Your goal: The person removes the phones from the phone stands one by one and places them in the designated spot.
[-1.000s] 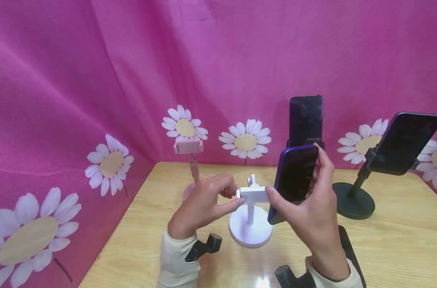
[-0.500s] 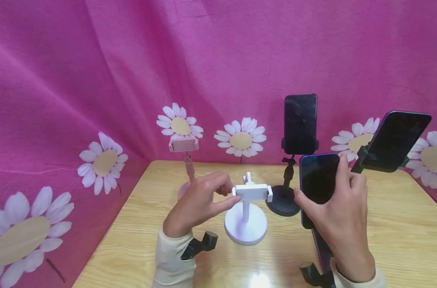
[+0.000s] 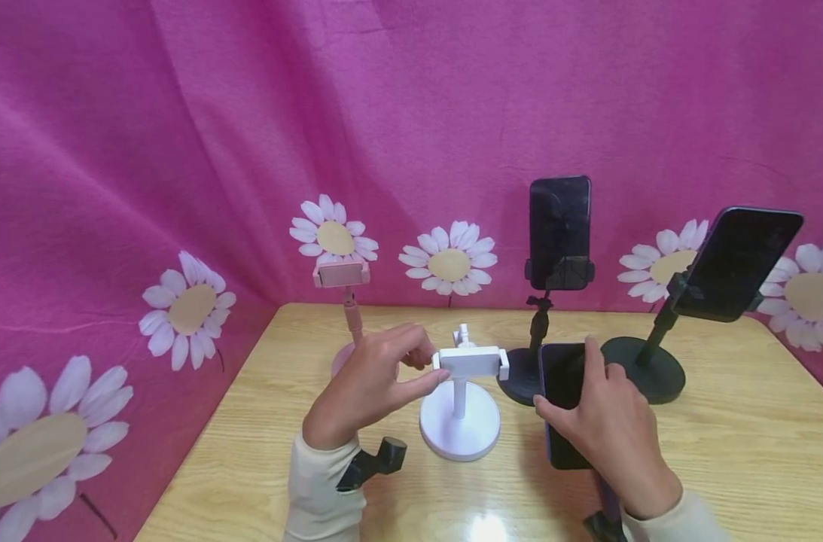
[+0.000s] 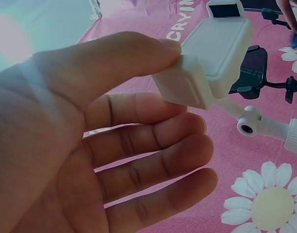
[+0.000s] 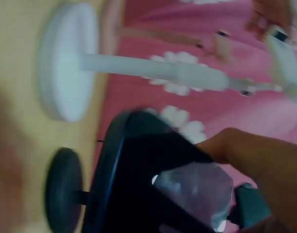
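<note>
My left hand (image 3: 377, 380) pinches the left end of the white phone stand's holder (image 3: 470, 362) between thumb and forefinger. In the left wrist view the thumb (image 4: 139, 53) lies on the holder's end block, and the other fingers are loosely bent below. My right hand (image 3: 614, 433) grips a dark smartphone (image 3: 562, 444) with a blue edge by its sides, low over the table and right of the white stand's round base (image 3: 460, 436). In the blurred right wrist view the smartphone (image 5: 139, 179) is tilted near that stand. Nothing sits in the white holder.
A pink phone stand (image 3: 342, 275) with a bare holder is behind my left hand. Two black stands carry smartphones, one upright (image 3: 560, 233) and one tilted (image 3: 736, 263). Another phone (image 3: 608, 498) lies partly under my right wrist. A pink flowered cloth (image 3: 411, 113) hangs behind the table (image 3: 262, 421).
My right hand has carried the smartphone away from the white holder, first to the right, then down towards the table. My left hand keeps its pinch on the holder's end.
</note>
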Demonstrator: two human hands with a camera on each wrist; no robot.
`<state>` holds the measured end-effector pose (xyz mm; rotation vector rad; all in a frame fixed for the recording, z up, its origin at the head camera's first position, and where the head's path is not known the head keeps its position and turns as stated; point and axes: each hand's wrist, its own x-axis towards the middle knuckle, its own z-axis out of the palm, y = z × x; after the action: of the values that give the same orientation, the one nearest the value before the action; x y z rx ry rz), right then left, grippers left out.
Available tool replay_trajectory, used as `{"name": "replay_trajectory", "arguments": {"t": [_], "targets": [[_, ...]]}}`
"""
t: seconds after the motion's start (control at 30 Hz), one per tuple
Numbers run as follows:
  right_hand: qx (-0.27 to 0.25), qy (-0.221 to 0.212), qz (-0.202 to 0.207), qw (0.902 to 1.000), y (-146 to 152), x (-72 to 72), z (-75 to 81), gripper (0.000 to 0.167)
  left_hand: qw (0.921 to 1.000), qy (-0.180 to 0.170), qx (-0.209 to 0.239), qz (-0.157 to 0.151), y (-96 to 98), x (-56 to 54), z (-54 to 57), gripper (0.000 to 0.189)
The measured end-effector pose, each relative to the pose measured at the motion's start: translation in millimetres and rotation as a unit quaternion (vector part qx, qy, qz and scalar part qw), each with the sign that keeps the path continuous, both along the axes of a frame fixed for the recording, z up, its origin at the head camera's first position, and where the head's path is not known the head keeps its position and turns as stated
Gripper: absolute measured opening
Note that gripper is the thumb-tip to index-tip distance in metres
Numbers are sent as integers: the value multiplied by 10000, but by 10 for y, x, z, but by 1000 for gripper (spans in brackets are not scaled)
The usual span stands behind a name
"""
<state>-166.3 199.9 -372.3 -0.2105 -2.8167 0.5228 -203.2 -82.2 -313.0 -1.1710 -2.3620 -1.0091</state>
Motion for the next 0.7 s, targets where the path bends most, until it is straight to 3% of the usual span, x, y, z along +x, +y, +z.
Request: {"name": "replay_trajectory", "arguments": {"t": [0.2,0.33,0.7], "targets": [[204,-652,430,9967,-28,-37,-258,97,10000,8,-46,79,2,3,2,19],[180,-1022,485,9934,-55,-55,-417,94,10000,-9,-44,47,-2,-3,-1,19],[554,-1241,487,9895,-95,-36,-728,92,9999,-141,-45,-21,-3,-23,4,19]]}}
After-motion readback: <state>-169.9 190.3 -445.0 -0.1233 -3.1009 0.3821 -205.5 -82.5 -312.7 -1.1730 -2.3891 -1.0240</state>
